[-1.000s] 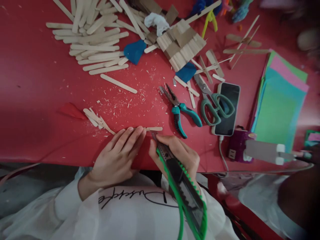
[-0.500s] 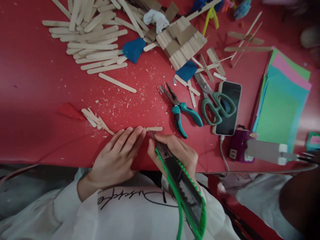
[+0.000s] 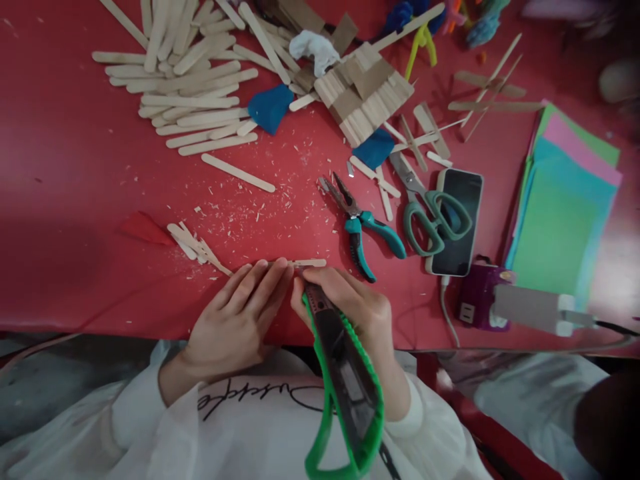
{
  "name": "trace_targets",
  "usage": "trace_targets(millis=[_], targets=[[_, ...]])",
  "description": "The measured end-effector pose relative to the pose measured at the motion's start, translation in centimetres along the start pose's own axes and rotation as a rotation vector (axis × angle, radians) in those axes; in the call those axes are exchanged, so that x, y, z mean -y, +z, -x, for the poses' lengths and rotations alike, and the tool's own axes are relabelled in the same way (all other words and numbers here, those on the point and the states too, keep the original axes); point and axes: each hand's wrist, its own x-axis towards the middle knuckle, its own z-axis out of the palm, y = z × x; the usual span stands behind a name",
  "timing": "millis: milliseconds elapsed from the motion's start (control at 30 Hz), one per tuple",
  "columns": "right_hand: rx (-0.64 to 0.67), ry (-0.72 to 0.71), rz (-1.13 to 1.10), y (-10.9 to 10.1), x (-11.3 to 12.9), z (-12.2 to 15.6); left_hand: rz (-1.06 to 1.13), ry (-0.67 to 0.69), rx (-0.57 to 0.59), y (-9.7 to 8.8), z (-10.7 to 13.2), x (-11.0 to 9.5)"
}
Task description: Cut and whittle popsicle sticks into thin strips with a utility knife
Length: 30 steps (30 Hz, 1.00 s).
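Note:
Under the fingertips of my left hand [image 3: 240, 310], a wooden craft stick [image 3: 313, 263] is held against the table's near part. These fingers lie close together and fairly straight; the thumb is hidden. My right hand [image 3: 353, 303] is closed around a green and black utility knife [image 3: 345, 380]. The knife's tip meets the stick just right of my left fingertips. To the left lies a small bunch of cut sticks and slivers [image 3: 193, 243], beside a red scrap [image 3: 146, 228].
Pliers [image 3: 355, 223], green-handled scissors [image 3: 430, 213] and a phone [image 3: 453, 247] lie to the right. A craft stick pile [image 3: 195, 93] and a stick panel [image 3: 363, 93] sit farther back. Coloured sheets [image 3: 560, 207] and a purple power adapter [image 3: 485, 297] are far right. Wood shavings are scattered mid-table.
My right hand has turned the utility knife more upright, its rear end swinging left. The blade tip has shifted slightly left along the stick. My left hand stays in place on it.

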Motion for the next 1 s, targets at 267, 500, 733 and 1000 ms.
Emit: trace_targets(millis=[267,500,733,1000], targets=[[-0.097,-0.009,0.059,0.9,0.0,0.3,-0.015,-0.002,0.026,-0.2,-0.2,-0.1],[-0.216,0.001,-0.016,2.0,-0.7,2.6,-0.05,-0.016,0.063,-0.4,-0.2,-0.3],[-0.091,0.029,-0.094,0.8,-0.2,2.7,-0.054,-0.02,0.046,-0.6,-0.3,-0.4],[0.011,0.12,-0.138,-0.1,0.5,0.8,-0.017,-0.005,0.027,-0.4,-0.3,-0.3]])
